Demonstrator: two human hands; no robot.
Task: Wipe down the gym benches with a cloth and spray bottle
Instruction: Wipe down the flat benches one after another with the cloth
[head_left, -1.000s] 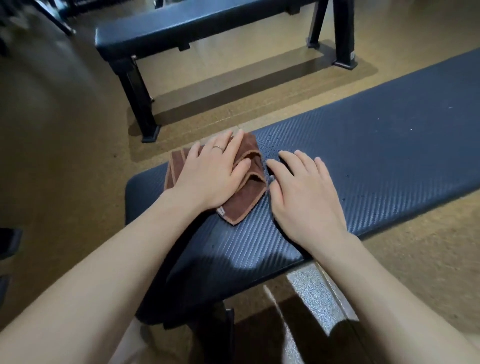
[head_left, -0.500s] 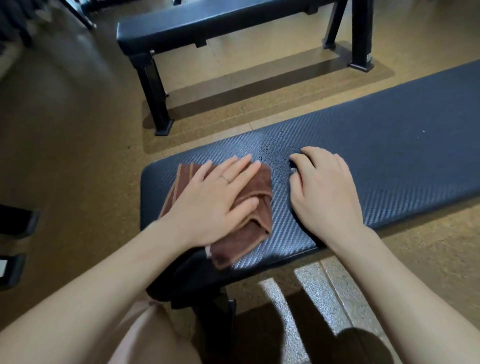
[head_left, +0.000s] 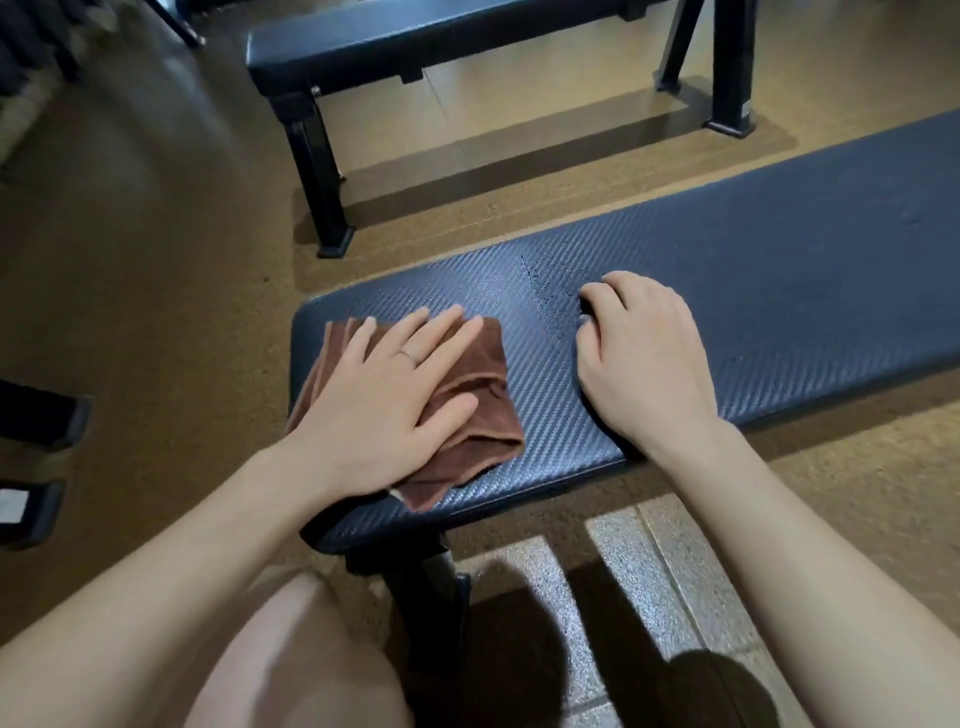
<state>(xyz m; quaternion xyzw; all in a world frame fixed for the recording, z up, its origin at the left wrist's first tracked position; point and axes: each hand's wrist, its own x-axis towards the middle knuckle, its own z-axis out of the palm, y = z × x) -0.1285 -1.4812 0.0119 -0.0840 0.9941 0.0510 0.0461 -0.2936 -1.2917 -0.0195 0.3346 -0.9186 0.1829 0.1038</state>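
A dark blue padded gym bench (head_left: 753, 291) runs from the lower left to the right edge. A folded brown cloth (head_left: 478, 395) lies on its left end. My left hand (head_left: 395, 395) presses flat on the cloth with straight fingers. My right hand (head_left: 644, 353) rests on the pad just right of the cloth, its fingers bent down onto the surface and holding nothing. Small wet droplets (head_left: 550, 296) dot the pad between the hands. No spray bottle is in view.
A second black bench (head_left: 415, 47) stands beyond, its leg (head_left: 317, 171) on the brown floor. Dark equipment feet (head_left: 36, 415) sit at the left edge. Grey tiles (head_left: 613, 571) lie under the near bench. My knee (head_left: 291, 660) is at the bottom.
My left hand has slid the cloth leftward and toward the near edge of the bench end. My right hand has stayed on the pad with its fingers bent more.
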